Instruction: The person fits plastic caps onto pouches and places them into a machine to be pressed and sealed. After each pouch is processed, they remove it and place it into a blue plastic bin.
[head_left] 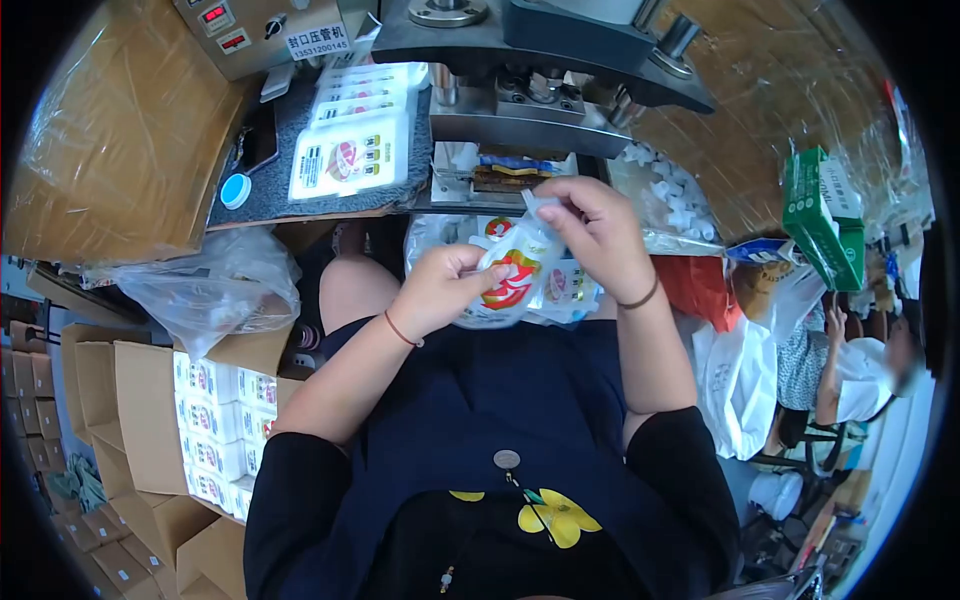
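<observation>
Dark shirt (480, 420), pouch (508, 288) gripped between left hand (440, 290), right hand (600, 235)

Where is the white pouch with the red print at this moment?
The white pouch is in the centre of the head view, held between the left hand and the right hand, just below the sealing machine.

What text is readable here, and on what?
"封口压管机": white label on the control box.
"13531200145": same label, line below.
Red display on that box: blurred.
Pouch held in left hand and right hand: print too small.
Flat packs, green box, boxed packs: unreadable.
</observation>
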